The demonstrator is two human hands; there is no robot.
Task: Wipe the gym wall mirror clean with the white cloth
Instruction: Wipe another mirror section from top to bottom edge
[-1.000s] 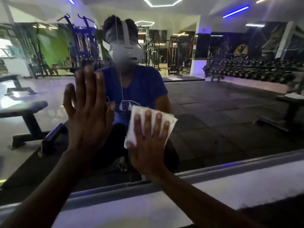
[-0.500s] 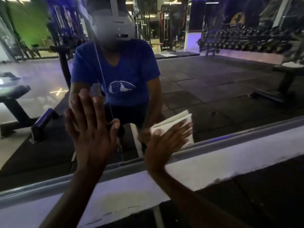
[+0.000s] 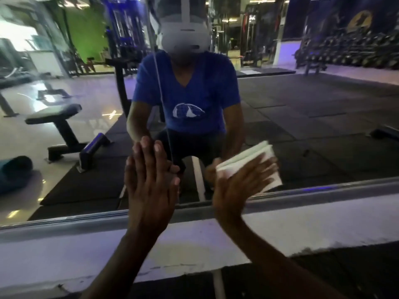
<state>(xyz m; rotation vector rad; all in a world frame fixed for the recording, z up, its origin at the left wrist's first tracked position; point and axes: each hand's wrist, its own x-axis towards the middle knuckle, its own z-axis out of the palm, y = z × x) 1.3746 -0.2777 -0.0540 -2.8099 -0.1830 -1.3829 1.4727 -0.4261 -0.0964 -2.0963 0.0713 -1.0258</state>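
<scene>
- The wiping is under way, low on the mirror point(image 3: 302, 108): the right hand point(image 3: 239, 188) presses the folded white cloth point(image 3: 273, 167) flat on the glass, just above the bottom edge, at about four o'clock from the middle of the view.
- Its fingers point(image 3: 261, 169) lie straight and spread over the cloth, pressing rather than pinching; motion blur softens them.
- The left hand point(image 3: 151, 180) is flat on the glass at about six o'clock, fingers straight and together, holding nothing; I judge it a brace.
- Next, I'd guess, the cloth needs even pressure and a sweep along the metal strip point(image 3: 323, 188) so that low band gets covered.
- The cloth is a thick, soft, squared pad of several layers. The glass is hard and glossy, and the painted ledge point(image 3: 64, 251) below looks chipped and matte.
</scene>
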